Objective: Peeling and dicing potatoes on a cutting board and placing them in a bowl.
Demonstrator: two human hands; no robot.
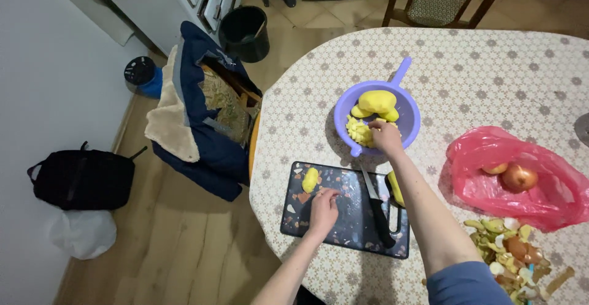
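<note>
My right hand (pixel 386 137) reaches into a lavender plastic colander (pixel 406 106) and touches a heap of cut yellow potato pieces (pixel 359 132). A whole peeled potato (pixel 377 102) lies in the colander behind them. My left hand (pixel 323 208) rests palm down on a dark speckled cutting board (pixel 343 225), fingers loosely curled, holding nothing. A piece of peeled potato (pixel 310 179) lies on the board just above that hand. A black-handled knife (pixel 378 208) lies on the board, and another potato piece (pixel 396 188) sits at the board's right edge beside my right forearm.
A pink plastic bag (pixel 485 182) with onions (pixel 519 177) lies to the right. Vegetable peelings (pixel 509 253) are piled at the lower right. The patterned tablecloth (pixel 491 78) covers the table. A chair draped with a jacket (pixel 202 115) stands left; a black backpack (pixel 83 179) is on the floor.
</note>
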